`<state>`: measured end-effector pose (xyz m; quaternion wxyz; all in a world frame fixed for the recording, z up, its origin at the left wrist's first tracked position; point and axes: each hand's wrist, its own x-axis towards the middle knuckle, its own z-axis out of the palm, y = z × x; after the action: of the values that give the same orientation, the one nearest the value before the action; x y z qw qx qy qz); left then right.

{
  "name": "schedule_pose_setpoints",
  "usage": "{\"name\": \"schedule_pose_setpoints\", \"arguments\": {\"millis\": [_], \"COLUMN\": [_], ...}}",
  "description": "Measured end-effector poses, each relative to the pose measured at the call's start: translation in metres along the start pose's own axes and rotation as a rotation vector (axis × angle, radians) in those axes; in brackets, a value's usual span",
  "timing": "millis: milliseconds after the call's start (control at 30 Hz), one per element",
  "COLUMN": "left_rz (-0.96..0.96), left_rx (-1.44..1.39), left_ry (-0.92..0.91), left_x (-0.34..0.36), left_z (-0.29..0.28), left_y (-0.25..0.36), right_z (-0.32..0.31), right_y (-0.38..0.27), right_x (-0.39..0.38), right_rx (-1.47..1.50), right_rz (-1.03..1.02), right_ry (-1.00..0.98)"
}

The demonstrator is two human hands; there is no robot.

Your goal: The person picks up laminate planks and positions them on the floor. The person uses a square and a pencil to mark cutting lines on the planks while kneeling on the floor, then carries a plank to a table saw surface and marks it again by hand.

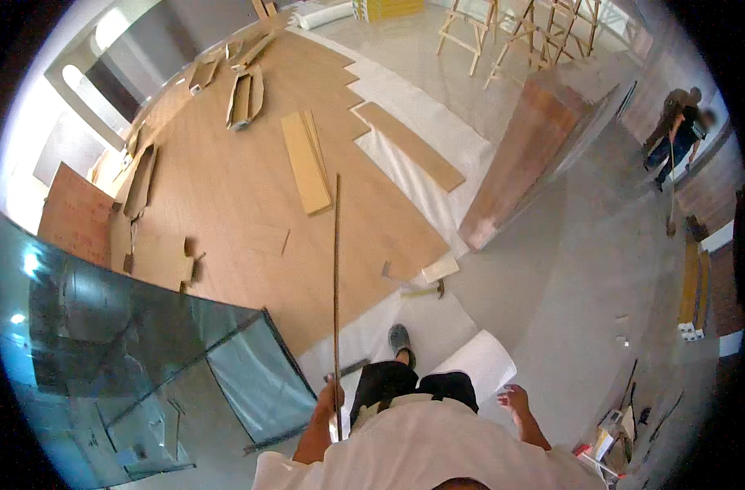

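My left hand (330,397) is closed around a long, thin wood-coloured plank (336,278), seen nearly edge-on and reaching forward over the laid floor. My right hand (515,401) is out to the side with its fingers apart, holding nothing. Close to it lies a roll of white underlay (488,364). A dark bar-like tool (347,370) is on the underlay beside my left hand. Farther forward, a hammer (424,291), a metal pry bar (393,274) and a short pale block (440,270) lie at the edge of the laid planks.
Loose planks (305,163) rest on the wood floor (225,188), and another plank (413,147) on the underlay. Torn cartons (244,98) lie farther left. Glass panels (144,367) stand at left, a column (519,155) at right. A person (675,139) holds a long pole.
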<state>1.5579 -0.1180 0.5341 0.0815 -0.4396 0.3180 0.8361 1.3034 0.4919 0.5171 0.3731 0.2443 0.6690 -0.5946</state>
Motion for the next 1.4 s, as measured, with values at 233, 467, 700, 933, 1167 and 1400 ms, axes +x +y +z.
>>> {"name": "schedule_pose_setpoints", "arguments": {"millis": [233,467,700,933,1167,1400], "left_rz": [0.333,0.753,1.227,1.417,1.165,0.594], "left_rx": [-0.008,0.038,-0.163,0.243,0.548,0.642], "left_ry": [0.288,0.464,0.3,0.286,0.126,-0.014], "left_x": [0.065,0.094,0.135,0.183,0.282,0.504], "left_z": [0.086,0.032,0.153,0.32,0.419,0.359], "left_y": [0.263,0.506,0.743,0.901,0.981,1.078], "right_z": [0.118,0.106,0.185,0.456,0.581,0.653], "right_y": [-0.095,-0.129,-0.228,-0.469,-0.551,-0.647], "right_x": [0.073,0.123,0.261,0.326,0.389,0.446], "right_rx": [0.186,0.248,0.053,-0.771,0.353,0.83], "right_rz": [-0.09,0.138,0.047,-0.51,-0.174,0.11], "right_ry": [-0.277,-0.041,0.114,0.063,-0.233,-0.003]}}
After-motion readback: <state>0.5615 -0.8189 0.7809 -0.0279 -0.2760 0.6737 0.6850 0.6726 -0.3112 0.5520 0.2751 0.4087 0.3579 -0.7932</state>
